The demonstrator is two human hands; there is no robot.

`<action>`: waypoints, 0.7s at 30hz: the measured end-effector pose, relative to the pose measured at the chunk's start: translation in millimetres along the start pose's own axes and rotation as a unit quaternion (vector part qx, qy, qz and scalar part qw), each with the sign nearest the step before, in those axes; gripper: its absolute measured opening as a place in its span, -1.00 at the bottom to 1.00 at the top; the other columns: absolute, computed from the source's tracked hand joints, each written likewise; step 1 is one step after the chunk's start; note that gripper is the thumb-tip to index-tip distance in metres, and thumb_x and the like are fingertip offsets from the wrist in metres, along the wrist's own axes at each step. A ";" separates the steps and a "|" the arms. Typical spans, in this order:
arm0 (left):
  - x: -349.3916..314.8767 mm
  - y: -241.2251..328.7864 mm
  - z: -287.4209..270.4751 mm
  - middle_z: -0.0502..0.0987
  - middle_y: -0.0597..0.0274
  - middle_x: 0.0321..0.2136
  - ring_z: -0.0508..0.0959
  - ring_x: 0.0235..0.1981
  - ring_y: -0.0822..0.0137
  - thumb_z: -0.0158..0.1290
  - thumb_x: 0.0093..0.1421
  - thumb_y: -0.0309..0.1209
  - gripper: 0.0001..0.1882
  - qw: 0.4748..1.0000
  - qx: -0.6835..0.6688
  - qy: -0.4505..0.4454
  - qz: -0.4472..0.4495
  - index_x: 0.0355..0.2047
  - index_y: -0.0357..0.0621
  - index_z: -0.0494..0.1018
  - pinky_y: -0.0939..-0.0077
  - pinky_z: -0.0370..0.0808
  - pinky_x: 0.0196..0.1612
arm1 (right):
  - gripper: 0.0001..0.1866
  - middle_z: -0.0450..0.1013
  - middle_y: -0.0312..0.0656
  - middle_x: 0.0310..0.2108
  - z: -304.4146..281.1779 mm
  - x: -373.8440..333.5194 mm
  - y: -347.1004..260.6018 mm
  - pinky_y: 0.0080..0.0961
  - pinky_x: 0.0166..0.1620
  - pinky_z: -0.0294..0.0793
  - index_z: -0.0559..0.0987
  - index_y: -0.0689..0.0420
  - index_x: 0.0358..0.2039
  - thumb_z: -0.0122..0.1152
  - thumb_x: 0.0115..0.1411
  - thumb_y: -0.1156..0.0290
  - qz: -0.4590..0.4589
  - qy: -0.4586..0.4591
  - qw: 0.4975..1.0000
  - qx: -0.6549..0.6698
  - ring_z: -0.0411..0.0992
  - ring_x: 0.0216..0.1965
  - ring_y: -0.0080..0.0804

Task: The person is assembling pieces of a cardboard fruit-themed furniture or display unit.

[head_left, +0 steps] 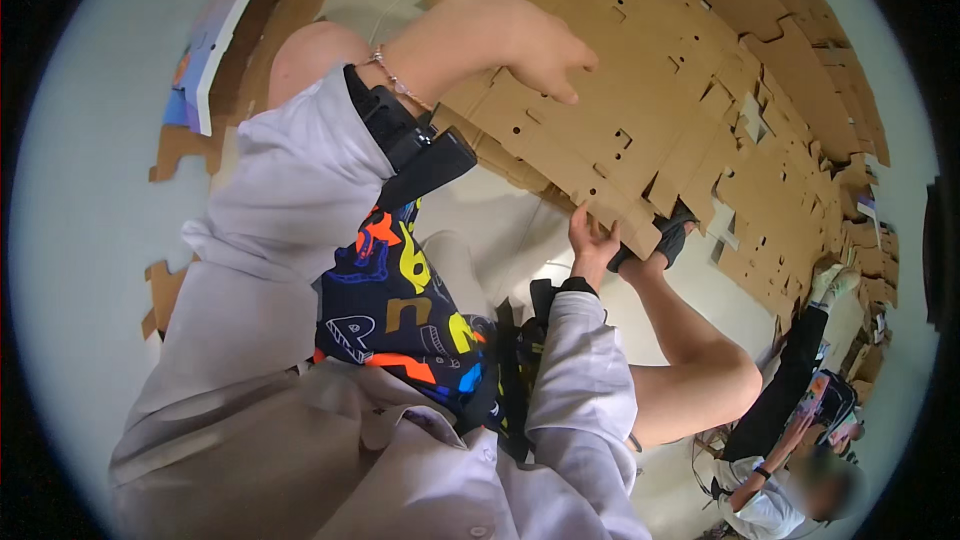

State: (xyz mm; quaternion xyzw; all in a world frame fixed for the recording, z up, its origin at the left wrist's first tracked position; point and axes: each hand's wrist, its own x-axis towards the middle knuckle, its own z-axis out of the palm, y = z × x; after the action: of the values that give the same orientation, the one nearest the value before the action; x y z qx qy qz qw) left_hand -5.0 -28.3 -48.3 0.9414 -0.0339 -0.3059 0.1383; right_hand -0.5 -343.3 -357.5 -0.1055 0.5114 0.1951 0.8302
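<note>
Pale floor point(500, 205) under flat brown cardboard sheet point(650, 90), which spreads before you. Your left hand point(545, 52) over sheet, fingers loosely open; cannot tell if touching. Your right hand point(592, 243) at sheet's near edge, fingers half-curled; cannot tell whether gripping.

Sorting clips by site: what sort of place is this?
Probably a workshop or packing area, though no sign settles it. Large flat cardboard sheets with punched holes and slots lie spread out, more cardboard pieces crowd the right, and another person is nearby.
</note>
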 end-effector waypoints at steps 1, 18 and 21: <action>-0.4 0.6 0.3 0.29 0.05 0.10 0.29 0.11 0.09 -0.06 0.13 -0.04 -0.36 1.000 -0.001 -0.001 0.001 0.18 0.03 0.15 0.19 0.25 0.11 | -0.38 0.29 0.01 -0.04 1.3 1.2 -0.4 -0.11 -0.05 0.40 0.19 0.24 0.05 0.11 0.09 0.13 -0.003 -0.018 1.000 0.007 0.34 -0.05 -0.01; 1.5 8.0 6.6 0.35 0.11 0.06 0.36 0.06 0.11 -0.03 0.12 -0.06 -0.40 0.999 -0.011 0.027 0.013 0.17 0.12 0.19 0.16 0.32 0.05 | -0.73 0.43 -0.20 -0.46 67.1 -7.9 -33.5 -0.42 -0.31 0.31 0.42 0.07 -0.43 0.12 0.13 0.12 -0.133 -0.122 0.959 -0.219 0.37 -0.40 -0.40; 1.3 5.2 12.9 0.45 -0.02 -0.09 0.43 -0.04 0.03 -0.02 0.12 -0.10 -0.45 0.998 -0.016 0.050 0.031 0.10 0.01 0.25 0.18 0.37 0.00 | -0.73 0.42 -0.21 -0.46 68.8 -9.5 -36.0 -0.44 -0.29 0.31 0.42 0.04 -0.43 0.12 0.12 0.11 -0.127 -0.126 0.952 -0.247 0.37 -0.39 -0.38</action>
State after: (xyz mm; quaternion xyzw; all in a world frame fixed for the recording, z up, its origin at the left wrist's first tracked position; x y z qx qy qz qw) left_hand -11.3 -36.6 -57.5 0.9515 -0.0510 -0.2550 0.1643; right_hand 66.8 -352.0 -318.7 -0.3459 0.3212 0.2194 0.8538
